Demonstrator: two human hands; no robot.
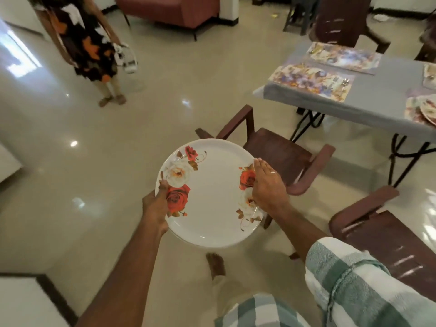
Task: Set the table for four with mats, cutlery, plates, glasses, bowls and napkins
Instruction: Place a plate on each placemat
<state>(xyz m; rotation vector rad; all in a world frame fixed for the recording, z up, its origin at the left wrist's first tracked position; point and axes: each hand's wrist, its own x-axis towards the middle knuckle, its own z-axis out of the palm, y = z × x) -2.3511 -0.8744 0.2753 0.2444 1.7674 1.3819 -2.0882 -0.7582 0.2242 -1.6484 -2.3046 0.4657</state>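
Observation:
I carry a white plate with red and white roses (pixel 212 194) in front of me above the floor; the edge of another plate shows just beneath it. My left hand (pixel 157 205) grips the left rim, thumb on top. My right hand (pixel 266 185) lies flat on the right rim with straight fingers. The grey table (pixel 368 100) stands at the upper right. It bears two floral mats (pixel 311 80) (pixel 343 56), the nearer one with cutlery (pixel 341 82). A plate on a third mat (pixel 424 109) sits at the right edge.
Two dark brown chairs (pixel 280 154) (pixel 387 234) stand between me and the table, and another chair (pixel 342 22) is behind it. A person in a patterned dress (pixel 82 38) stands on the tiled floor at the upper left. A red sofa (pixel 169 8) is at the back.

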